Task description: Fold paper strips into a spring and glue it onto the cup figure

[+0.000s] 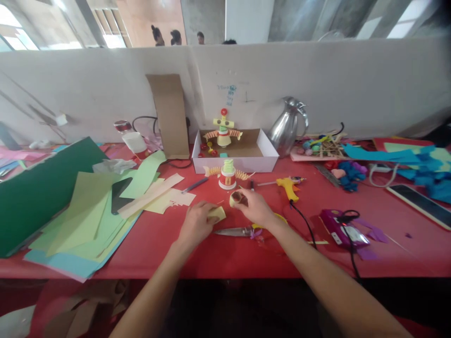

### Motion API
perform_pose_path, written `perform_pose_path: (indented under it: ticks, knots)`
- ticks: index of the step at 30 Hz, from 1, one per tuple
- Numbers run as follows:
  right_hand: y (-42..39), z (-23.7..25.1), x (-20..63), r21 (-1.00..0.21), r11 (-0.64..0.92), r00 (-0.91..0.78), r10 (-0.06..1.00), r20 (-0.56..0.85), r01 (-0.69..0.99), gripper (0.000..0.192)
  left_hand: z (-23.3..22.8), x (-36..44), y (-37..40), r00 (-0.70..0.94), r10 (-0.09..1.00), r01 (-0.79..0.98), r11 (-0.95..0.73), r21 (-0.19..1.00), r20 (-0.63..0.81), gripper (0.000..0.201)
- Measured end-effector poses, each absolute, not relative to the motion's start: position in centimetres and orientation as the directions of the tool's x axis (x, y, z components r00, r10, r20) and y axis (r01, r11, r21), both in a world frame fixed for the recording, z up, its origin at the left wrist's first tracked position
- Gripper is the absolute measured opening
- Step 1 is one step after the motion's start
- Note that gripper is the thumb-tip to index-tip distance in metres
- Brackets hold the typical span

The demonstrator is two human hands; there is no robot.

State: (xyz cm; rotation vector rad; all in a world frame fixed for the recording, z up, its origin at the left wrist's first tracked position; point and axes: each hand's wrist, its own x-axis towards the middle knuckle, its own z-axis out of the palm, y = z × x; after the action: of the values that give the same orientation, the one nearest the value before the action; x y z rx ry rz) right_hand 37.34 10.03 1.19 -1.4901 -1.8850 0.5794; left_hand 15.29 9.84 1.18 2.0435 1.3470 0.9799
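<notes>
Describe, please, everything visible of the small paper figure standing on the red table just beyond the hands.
The paper figure stands upright on the red table, just in front of the white box. Its body is a white cup-like base with a red band, topped by a pale green coiled head. Two yellow-orange accordion-folded arms stick out sideways. Neither hand touches it.

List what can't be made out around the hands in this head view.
- Yellow paper piece: mostly covered by the left hand; its shape is unclear.
- Small roll: the right hand wraps it; too small to tell what it is.
- Scissors: handles hidden under the right wrist.
- Paper figure: details too small to read.
- Phone: cut off by the right edge.
</notes>
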Motion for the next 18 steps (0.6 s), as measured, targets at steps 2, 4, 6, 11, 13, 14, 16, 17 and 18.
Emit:
perform_pose_path:
  ticks: [2,4,6,11,13,14,16,17,18]
  knots:
    - [10.7,0.6,37.0,-0.674,0.262,-0.178,0.965,0.192,0.691,0.020,2.1,13.9,10.3,0.193,0.934,0.625,-0.354,0.696,0.302,0.025]
    - [11.2,0.0,36.8,-0.673,0.257,-0.204,0.966,0.159,0.694,0.019,3.1,12.6,11.1,0.134,0.939,0.687,-0.318,0.654,0.316,0.026]
    - [11.3,-0.3,36.9,-0.681,0.240,-0.194,0.970,0.144,0.692,0.028,3.9,11.8,11.9,0.142,0.943,0.734,-0.304,0.607,0.300,0.028]
    - [10.6,0.5,37.7,-0.687,0.184,-0.172,0.981,0.087,0.703,0.078,3.6,13.1,12.4,0.283,0.940,0.815,-0.341,0.468,0.192,0.043]
    - [10.1,1.2,38.2,-0.684,0.161,-0.176,0.983,0.049,0.712,0.082,2.9,14.1,12.2,0.305,0.935,0.836,-0.353,0.420,0.179,0.050]
    - [9.8,1.5,38.4,-0.682,0.155,-0.175,0.984,0.040,0.715,0.081,2.6,14.4,12.1,0.304,0.935,0.845,-0.352,0.402,0.181,0.051]
    - [9.4,2.0,38.7,-0.676,0.155,-0.172,0.984,0.043,0.721,0.080,2.1,14.7,12.0,0.278,0.943,0.865,-0.329,0.378,0.184,0.050]
    - [9.3,2.2,38.8,-0.671,0.159,-0.168,0.984,0.052,0.725,0.079,2.0,14.6,12.0,0.266,0.946,0.868,-0.318,0.382,0.182,0.048]
    - [9.2,2.3,38.8,-0.664,0.166,-0.164,0.984,0.066,0.729,0.078,2.2,14.3,12.1,0.255,0.950,0.862,-0.309,0.402,0.182,0.047]
